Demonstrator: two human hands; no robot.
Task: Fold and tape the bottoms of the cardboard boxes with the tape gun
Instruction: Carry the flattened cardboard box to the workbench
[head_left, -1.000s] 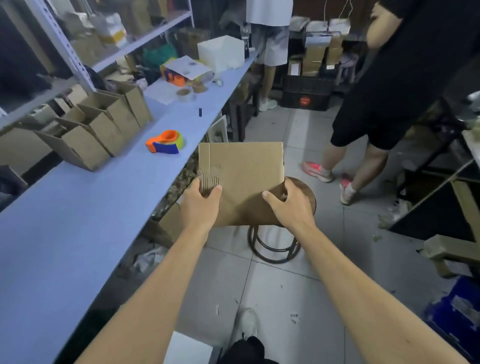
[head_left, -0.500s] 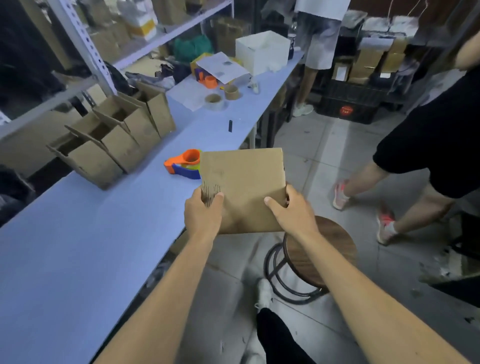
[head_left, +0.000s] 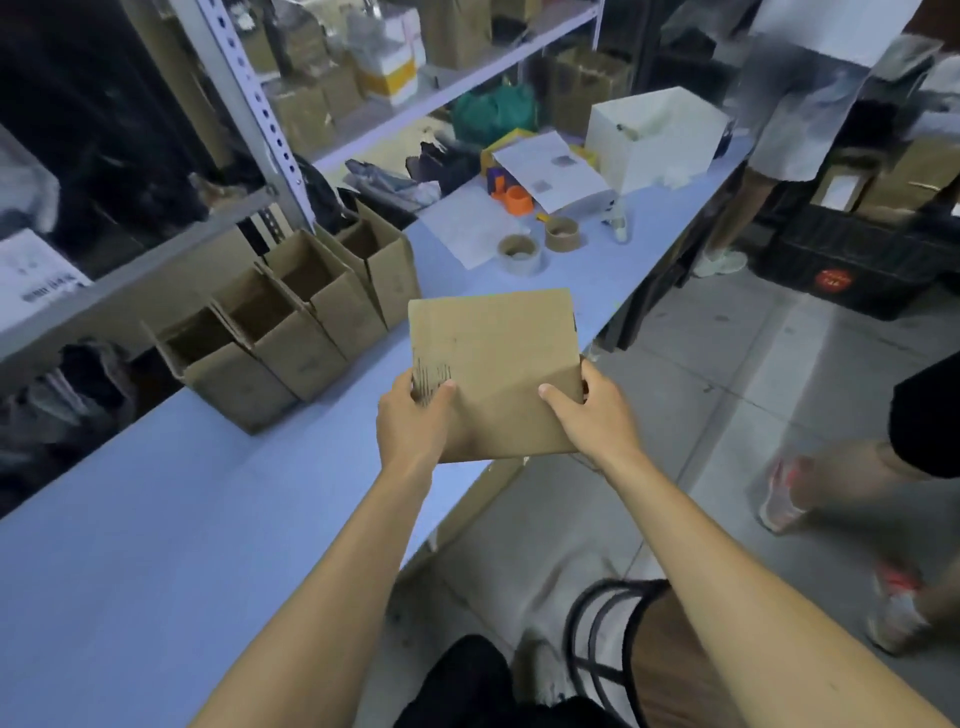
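White open cube (head_left: 657, 137) and printed sheet (head_left: 550, 169) on the blue surface (head_left: 156, 545), metal shelving (head_left: 249, 98), round stool (head_left: 654, 654), black crate (head_left: 852, 260)

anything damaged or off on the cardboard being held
Yes: the flat cardboard box has a torn patch by the left hand thumb, where the outer paper is stripped and the corrugated ribs show. The right hand grips the undamaged side.

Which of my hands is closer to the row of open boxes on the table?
Left. The left hand grips the flat cardboard just beside the open boxes; the right hand holds its far edge.
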